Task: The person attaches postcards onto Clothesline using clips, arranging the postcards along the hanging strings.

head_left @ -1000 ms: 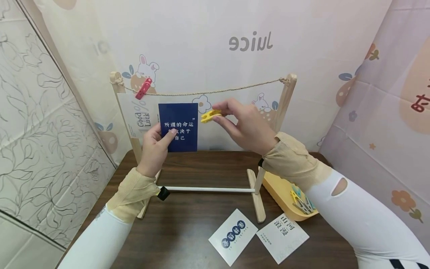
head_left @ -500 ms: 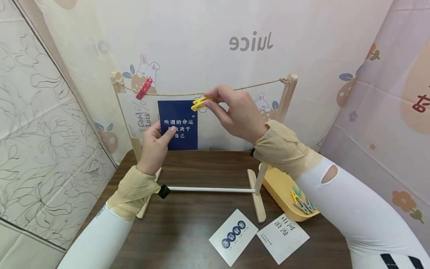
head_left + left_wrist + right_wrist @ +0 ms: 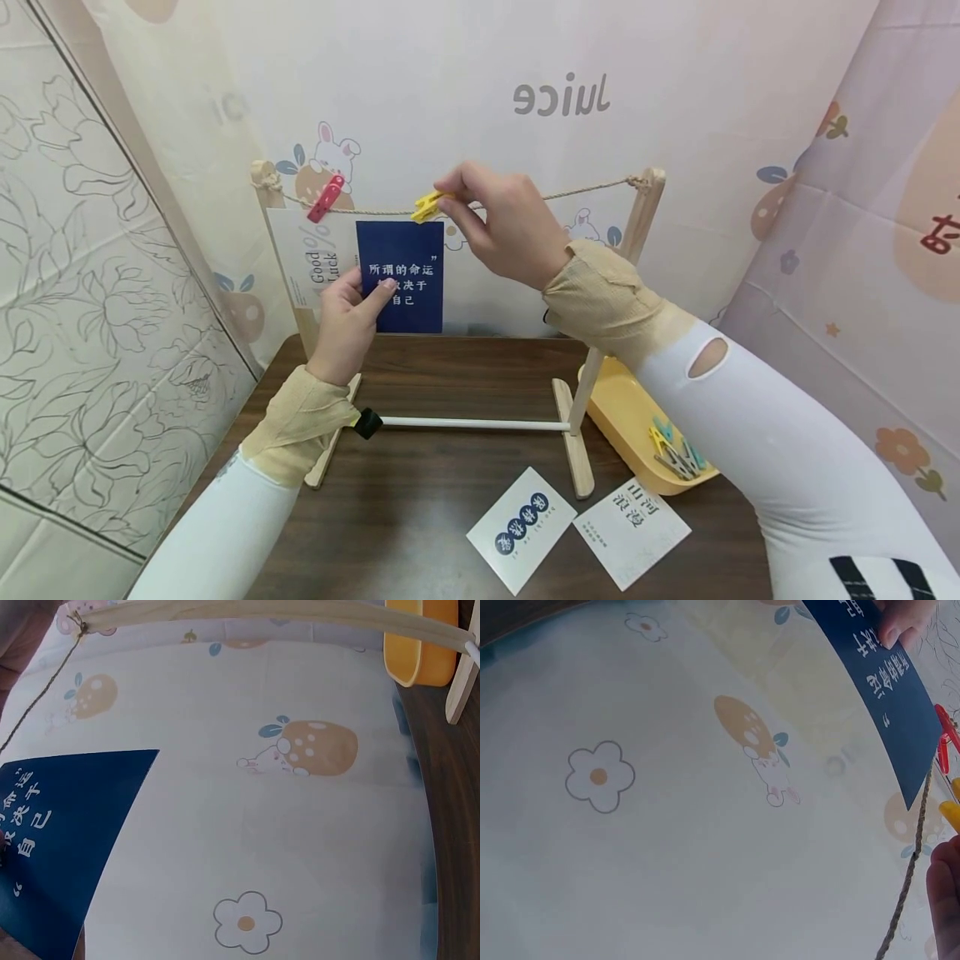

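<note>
A dark blue card point(image 3: 411, 250) with white characters is pinched upright by its left side in my left hand point(image 3: 343, 321), thumb in front. Its top edge lies just under the twine point(image 3: 378, 212). Between thumb and fingers, my right hand point(image 3: 510, 225) pinches a yellow clothespin point(image 3: 427, 206), whose tip overlaps the twine above the card. In the right wrist view the yellow clothespin point(image 3: 951, 814) shows at the right edge, close to the twine. A red clothespin point(image 3: 326, 198) on the twine holds a white "Good Luck" card point(image 3: 294, 258) to the left.
The twine runs between two wooden posts point(image 3: 647, 208), joined low down by a white rod point(image 3: 472, 423). Two cards, one with blue dots point(image 3: 521, 529) and one greyish point(image 3: 632, 533), lie on the brown table point(image 3: 390, 517). A yellow tray point(image 3: 622, 400) with several clothespins stands right.
My right hand has moved left and up, bringing the yellow clothespin from beside the blue card to the twine above it. My left hand has raised the card slightly.
</note>
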### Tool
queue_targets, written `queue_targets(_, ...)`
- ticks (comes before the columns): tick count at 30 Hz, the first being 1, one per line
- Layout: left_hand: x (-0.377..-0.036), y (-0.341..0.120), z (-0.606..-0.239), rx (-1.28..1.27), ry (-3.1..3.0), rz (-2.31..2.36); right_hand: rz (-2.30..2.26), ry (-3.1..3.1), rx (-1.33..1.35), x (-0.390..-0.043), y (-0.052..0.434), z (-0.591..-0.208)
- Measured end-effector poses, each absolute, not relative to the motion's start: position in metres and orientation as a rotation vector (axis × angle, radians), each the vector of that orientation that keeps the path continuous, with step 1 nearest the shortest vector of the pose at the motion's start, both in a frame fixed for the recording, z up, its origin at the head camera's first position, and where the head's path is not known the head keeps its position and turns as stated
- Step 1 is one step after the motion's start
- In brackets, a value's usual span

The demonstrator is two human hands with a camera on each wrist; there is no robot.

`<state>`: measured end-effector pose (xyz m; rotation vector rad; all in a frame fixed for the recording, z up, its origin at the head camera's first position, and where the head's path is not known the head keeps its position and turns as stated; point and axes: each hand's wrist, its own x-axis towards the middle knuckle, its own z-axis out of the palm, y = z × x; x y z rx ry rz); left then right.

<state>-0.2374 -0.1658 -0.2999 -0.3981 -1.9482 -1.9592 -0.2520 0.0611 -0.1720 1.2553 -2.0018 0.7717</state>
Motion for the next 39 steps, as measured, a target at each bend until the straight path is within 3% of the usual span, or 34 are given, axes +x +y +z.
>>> queue_targets(39,-0.243,-0.162,-0.296,-0.397,-1.923,-1.986,0.662,-2.467,1.252,-0.272,0.024,-0.135)
